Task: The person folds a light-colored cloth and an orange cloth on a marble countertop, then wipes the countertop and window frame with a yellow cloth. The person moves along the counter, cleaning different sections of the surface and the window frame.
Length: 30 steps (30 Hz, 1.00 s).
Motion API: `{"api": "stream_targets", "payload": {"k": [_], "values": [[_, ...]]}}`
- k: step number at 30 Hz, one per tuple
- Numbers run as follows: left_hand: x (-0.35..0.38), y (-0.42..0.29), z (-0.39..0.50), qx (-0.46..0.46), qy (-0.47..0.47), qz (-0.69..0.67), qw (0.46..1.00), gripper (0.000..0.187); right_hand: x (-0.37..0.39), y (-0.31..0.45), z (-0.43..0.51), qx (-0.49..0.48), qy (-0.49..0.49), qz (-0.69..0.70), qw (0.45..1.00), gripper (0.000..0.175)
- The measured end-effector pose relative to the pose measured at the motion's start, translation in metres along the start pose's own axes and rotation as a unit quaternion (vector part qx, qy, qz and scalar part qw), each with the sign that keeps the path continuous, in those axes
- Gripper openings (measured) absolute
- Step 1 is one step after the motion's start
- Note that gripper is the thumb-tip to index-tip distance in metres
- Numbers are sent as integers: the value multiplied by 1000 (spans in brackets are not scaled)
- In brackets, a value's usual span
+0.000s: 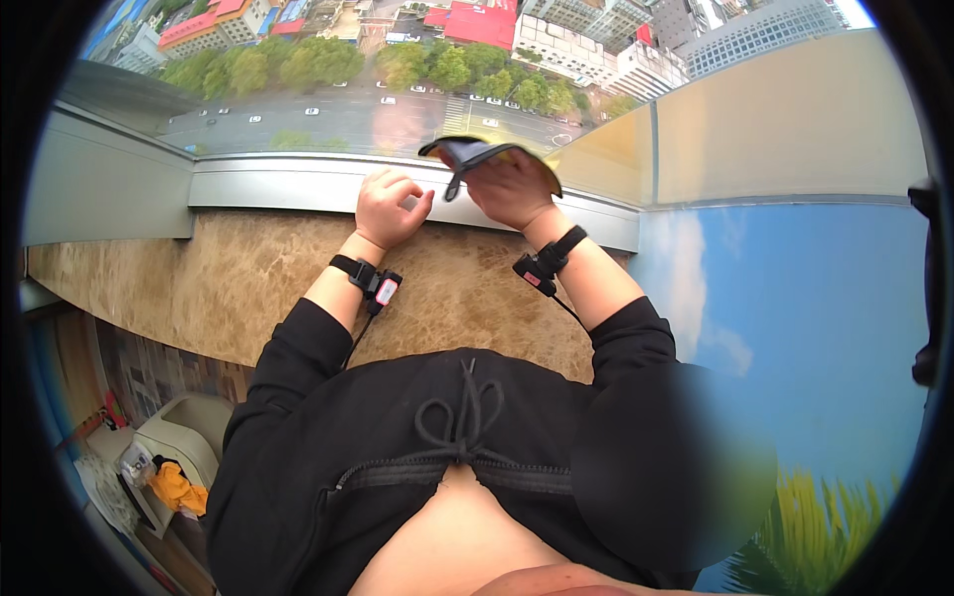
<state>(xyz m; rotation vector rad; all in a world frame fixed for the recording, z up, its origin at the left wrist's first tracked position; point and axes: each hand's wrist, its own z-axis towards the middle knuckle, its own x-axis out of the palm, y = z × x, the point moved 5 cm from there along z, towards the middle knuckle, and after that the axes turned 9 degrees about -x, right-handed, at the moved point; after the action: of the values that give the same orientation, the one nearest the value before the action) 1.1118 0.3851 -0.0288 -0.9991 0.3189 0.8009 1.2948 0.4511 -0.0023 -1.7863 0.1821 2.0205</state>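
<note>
My right hand (510, 186) grips a folded cloth (484, 155) with a dark edge, grey and yellow faces and a small hanging loop. It is held up at the window glass (298, 130), above the pale window frame (283, 182). To its left, my left hand (391, 207) is loosely curled over the frame, its thumb and forefinger bent towards each other, with nothing seen between them. Below both hands lies the brown marbled sill (447, 290). Part of my right fingers is hidden by the cloth.
Black straps with small devices and cables sit on both wrists. Tan panels (753, 127) and a blue sky-printed wall (805, 298) stand to the right. At lower left is a beige bin-like container (175, 439) with an orange cloth (177, 488). A street lies beyond the glass.
</note>
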Motion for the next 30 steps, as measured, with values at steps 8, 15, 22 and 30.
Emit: {"api": "stream_targets", "payload": {"k": [8,15,22,30], "values": [[0,1,-6,3,-14,11,1000,22,-59,-23,13,40,-40,-39,998,40],[1,4,-7,-5,-13,3,1000,25,-81,5,43,51,-230,-171,957,49],[-1,6,-7,-6,-9,6,1000,28,-45,-5,34,119,69,77,988,24],[1,0,-5,-17,3,-1,1000,27,-121,-40,22,160,-397,-263,865,69]]}}
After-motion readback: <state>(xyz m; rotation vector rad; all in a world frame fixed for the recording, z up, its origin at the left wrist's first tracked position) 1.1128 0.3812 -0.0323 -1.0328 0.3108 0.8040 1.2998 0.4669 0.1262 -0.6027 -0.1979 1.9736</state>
